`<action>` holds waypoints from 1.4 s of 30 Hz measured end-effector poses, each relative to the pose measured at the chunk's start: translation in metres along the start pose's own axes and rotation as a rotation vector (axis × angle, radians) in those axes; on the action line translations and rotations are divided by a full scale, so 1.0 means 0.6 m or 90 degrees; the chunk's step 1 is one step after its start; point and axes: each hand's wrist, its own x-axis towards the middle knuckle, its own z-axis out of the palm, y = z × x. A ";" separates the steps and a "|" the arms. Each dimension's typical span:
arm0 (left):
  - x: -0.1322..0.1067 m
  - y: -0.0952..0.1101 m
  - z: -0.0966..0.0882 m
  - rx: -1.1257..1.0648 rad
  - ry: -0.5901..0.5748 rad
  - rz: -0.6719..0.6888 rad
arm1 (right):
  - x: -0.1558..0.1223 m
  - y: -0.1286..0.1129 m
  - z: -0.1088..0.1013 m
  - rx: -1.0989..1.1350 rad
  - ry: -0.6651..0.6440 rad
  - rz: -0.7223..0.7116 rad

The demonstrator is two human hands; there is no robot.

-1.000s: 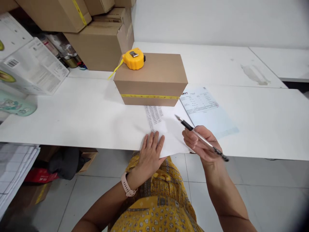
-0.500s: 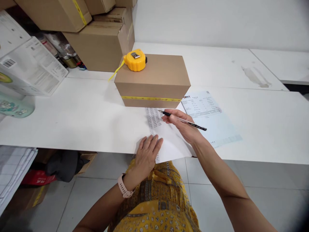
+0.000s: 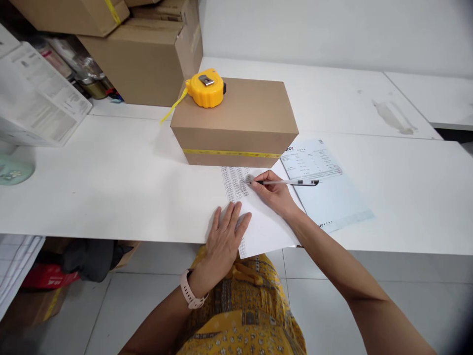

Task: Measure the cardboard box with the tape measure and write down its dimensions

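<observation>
In my right hand (image 3: 275, 195) is a pen (image 3: 286, 183), gripped near its dark tip, with the barrel pointing right. The tip is at the columns of small writing on a white sheet of paper (image 3: 264, 227). My left hand (image 3: 227, 231) lies with fingers spread on the left edge of that sheet, near the table's front edge. Just beyond the paper stands a closed cardboard box (image 3: 236, 111) with a strip of yellow tape. A yellow tape measure (image 3: 206, 88) rests on the box's left top, its blade end sticking out to the left.
A pale blue printed form (image 3: 325, 190) lies right of the sheet. Stacked cartons (image 3: 140, 64) stand at the back left, beside a white printed box (image 3: 44, 93). A green bottle (image 3: 15, 170) is at the left edge of the white table (image 3: 111, 182).
My right hand has turned the pen to lie more level and brought its tip slightly down onto the writing. My left hand stays on the sheet. The view has shifted slightly.
</observation>
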 end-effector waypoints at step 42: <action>0.004 0.006 0.003 -0.039 0.042 -0.020 | 0.011 0.014 -0.004 -0.173 -0.008 -0.066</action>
